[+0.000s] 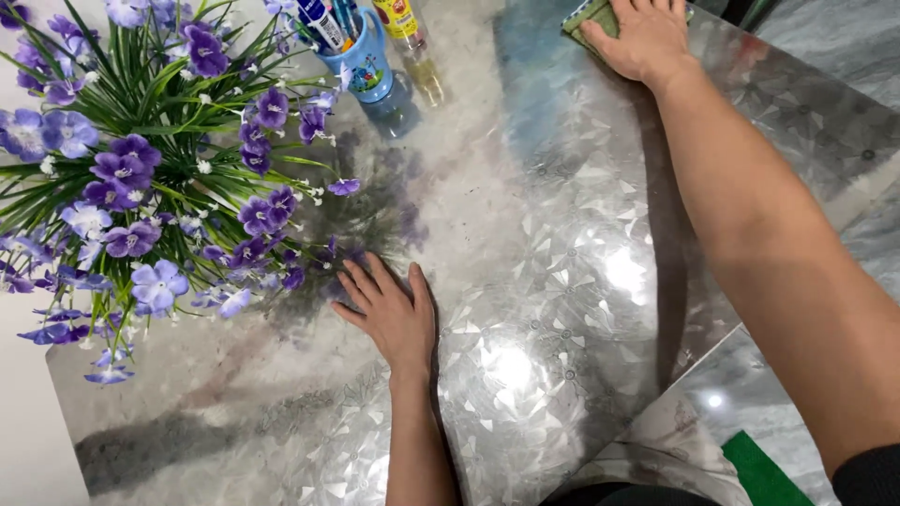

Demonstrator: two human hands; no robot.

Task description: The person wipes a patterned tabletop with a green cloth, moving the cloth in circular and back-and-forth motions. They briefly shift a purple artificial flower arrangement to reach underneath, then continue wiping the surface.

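My right hand reaches to the far edge of a shiny table with a flower-patterned metallic cover. It presses flat on a green cloth, most of which is hidden under the palm. My left hand lies flat on the table near the middle, fingers spread, holding nothing. Its fingertips are close to the purple blooms of a bunch of artificial flowers with green blade leaves at the left.
A blue mug holding pens and tubes stands at the far side. A small bottle with a yellow label is beside it. Grey marble floor and a green mat lie off the table's right edge.
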